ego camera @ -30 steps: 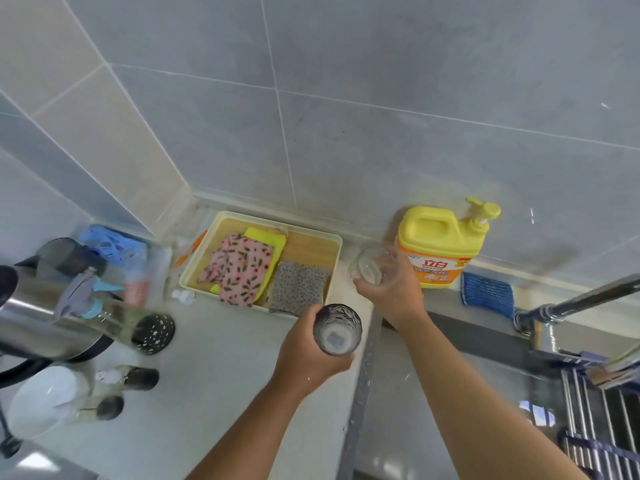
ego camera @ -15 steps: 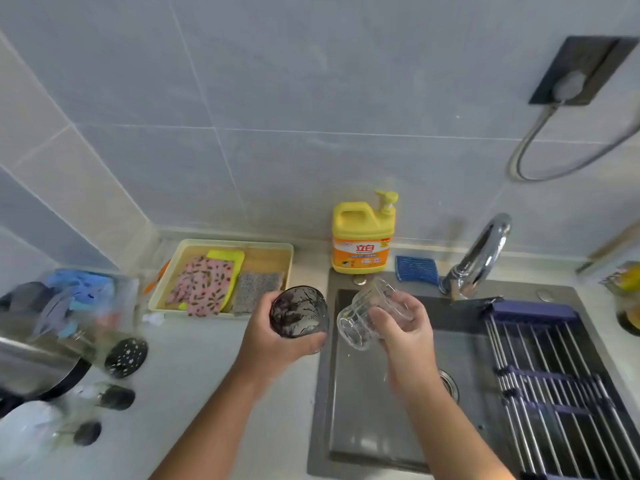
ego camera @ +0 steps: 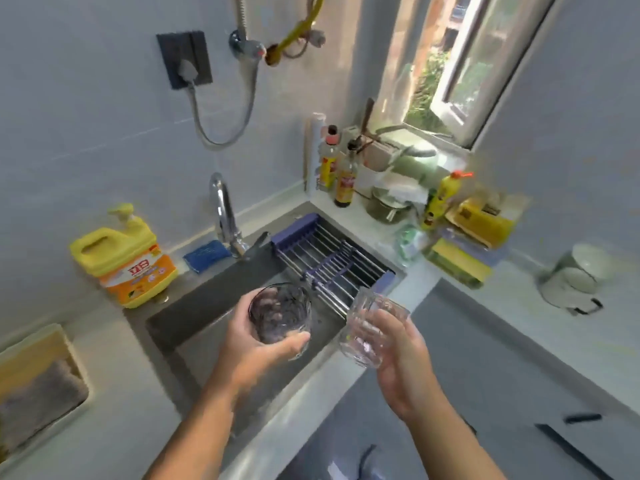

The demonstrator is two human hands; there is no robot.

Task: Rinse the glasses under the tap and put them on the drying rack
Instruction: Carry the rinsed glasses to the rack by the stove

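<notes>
My left hand (ego camera: 252,344) grips a dark-tinted round glass (ego camera: 280,311), held over the steel sink (ego camera: 194,306) with its mouth toward me. My right hand (ego camera: 401,362) holds a clear ribbed glass (ego camera: 370,329) over the sink's front right edge, tilted. The chrome tap (ego camera: 223,211) stands behind the sink; no water is visible. A roll-up drying rack (ego camera: 332,261) with steel rods and blue ends spans the right half of the sink, just beyond both glasses.
A yellow detergent jug (ego camera: 128,258) and a blue cloth (ego camera: 206,254) sit behind the sink to the left. Bottles (ego camera: 337,171), a pot, sponges (ego camera: 460,261) and a white kettle (ego camera: 575,275) crowd the right counter. A tray (ego camera: 38,372) lies at far left.
The view has swung right, from the tray and counter to the sink. Both hands carried their glasses from the left counter to above the sink, near the rack.
</notes>
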